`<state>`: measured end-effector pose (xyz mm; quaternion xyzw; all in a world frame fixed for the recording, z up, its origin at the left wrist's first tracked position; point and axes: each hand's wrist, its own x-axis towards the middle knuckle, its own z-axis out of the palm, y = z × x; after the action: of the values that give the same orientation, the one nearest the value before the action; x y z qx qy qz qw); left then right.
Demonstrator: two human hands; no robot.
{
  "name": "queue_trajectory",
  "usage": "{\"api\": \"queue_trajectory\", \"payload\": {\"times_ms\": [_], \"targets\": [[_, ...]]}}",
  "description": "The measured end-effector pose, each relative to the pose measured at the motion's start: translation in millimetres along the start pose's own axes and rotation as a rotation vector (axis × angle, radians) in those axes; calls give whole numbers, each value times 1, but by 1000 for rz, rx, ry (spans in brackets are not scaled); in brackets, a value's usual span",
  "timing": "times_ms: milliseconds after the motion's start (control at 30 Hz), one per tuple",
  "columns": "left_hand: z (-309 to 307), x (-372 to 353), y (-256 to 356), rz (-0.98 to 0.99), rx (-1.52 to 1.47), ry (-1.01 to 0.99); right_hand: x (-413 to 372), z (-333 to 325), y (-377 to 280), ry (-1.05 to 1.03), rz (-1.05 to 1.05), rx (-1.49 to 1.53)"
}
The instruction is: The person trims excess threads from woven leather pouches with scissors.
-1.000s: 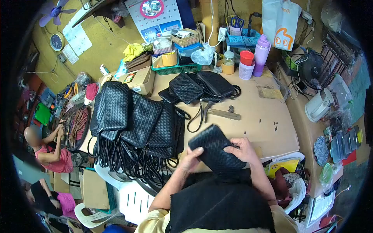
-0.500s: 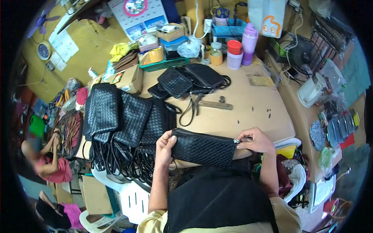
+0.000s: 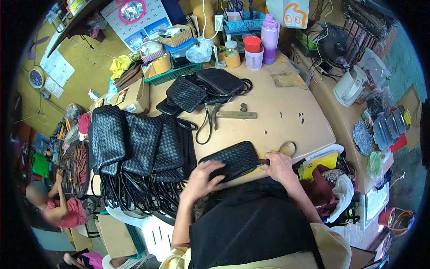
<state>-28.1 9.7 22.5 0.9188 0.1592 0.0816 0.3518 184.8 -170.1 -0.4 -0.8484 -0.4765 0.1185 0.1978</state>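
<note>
A black woven-pattern wristlet pouch (image 3: pixel 236 158) lies at the table's front edge, before my dark apron. My left hand (image 3: pixel 202 180) is at its left end, fingers spread and slightly blurred over the corner. At the right end my right hand (image 3: pixel 280 168) has its fingers closed round the wrist strap (image 3: pixel 292 144), whose loop sticks out beyond the knuckles. A heap of similar black pouches (image 3: pixel 139 141) lies to the left, straps hanging over the edge. Further back sits a smaller stack of pouches (image 3: pixel 188 93), with a hammer (image 3: pixel 235 114) in front of it.
Behind the stacks are a cardboard box (image 3: pixel 136 96), a green basket (image 3: pixel 172 75), cups (image 3: pixel 253 58) and a purple bottle (image 3: pixel 269 40). A kettle (image 3: pixel 351 85) and a fan (image 3: pixel 338 47) stand on the right-hand shelf. Another person (image 3: pixel 60 201) sits at far left.
The pouch has been turned and laid down on the table. My right hand has moved from its zipper end to the strap, and my left hand has loosened from its corner.
</note>
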Motion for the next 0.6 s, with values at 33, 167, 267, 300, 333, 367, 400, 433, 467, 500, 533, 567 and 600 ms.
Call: {"api": "queue_trajectory", "payload": {"times_ms": [33, 167, 267, 300, 333, 367, 400, 433, 467, 500, 533, 567, 600], "targets": [[16, 12, 3, 62, 8, 57, -4, 7, 1, 29, 43, -22], [80, 48, -1, 200, 306, -35, -15, 5, -2, 98, 160, -70], [87, 61, -12, 137, 370, -27, -26, 5, 16, 277, 44, -103], [86, 62, -11, 120, 367, -29, -31, 4, 25, 274, 56, -105], [85, 61, -9, 106, 358, -40, -36, 3, 33, 189, 44, -79], [84, 62, -5, 109, 355, -46, -38, 3, 37, 107, 29, -52], [81, 63, 1, 66, 366, -81, -39, 1, 39, 106, 33, -52], [80, 64, 4, 24, 378, -118, -40, -2, 40, 45, 29, 63], [86, 64, 5, 75, 438, 24, -41, -6, 39, -13, 25, 179], [86, 68, 10, 79, 438, 20, -41, -10, 39, -71, 19, 293], [84, 73, 17, 82, 350, 29, -35, -13, 34, -30, 68, 357], [84, 76, 23, 85, 262, 38, -28, -12, 30, -30, 72, 360], [95, 81, 17, 228, 202, 203, -20, -8, 26, 45, 59, 357]]}}
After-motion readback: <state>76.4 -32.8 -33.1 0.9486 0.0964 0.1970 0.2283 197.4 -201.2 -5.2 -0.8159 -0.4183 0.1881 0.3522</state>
